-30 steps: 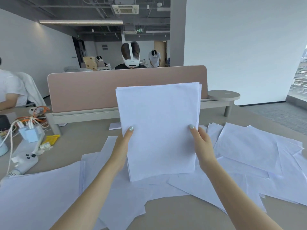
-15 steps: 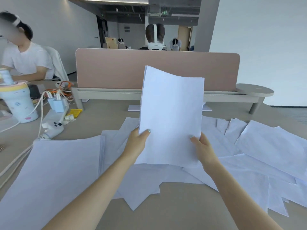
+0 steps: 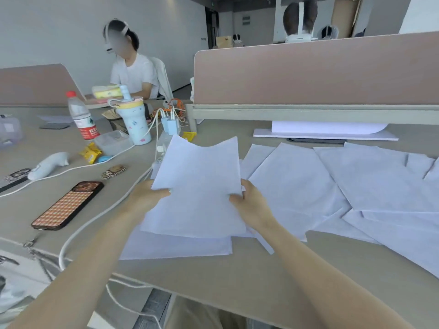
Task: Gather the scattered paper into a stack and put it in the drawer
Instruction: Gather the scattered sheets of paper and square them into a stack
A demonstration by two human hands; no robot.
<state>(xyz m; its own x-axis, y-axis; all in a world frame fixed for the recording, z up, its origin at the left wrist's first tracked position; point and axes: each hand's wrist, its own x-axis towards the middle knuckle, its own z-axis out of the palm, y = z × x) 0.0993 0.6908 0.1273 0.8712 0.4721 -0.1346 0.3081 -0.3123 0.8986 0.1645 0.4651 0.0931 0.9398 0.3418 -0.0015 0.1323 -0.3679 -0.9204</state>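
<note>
Head cam: I see paper stack (image 3: 197, 186) tilted above counter (image 3: 237, 276), pinched at both side edges. Left hand (image 3: 145, 198) thumb on top, fingers hidden under; right hand (image 3: 251, 205) same. Loose sheets (image 3: 356, 181) lie to the right.

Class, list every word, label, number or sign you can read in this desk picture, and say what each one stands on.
Clear plastic water bottle with red cap: its red label carries white characters, too blurred to read.
Green sign high on the far wall: too small to read.
White sheets of paper held in both hands: no print visible.
Phone in an orange checked case: pattern only, no text.
Nothing else is legible.
</note>
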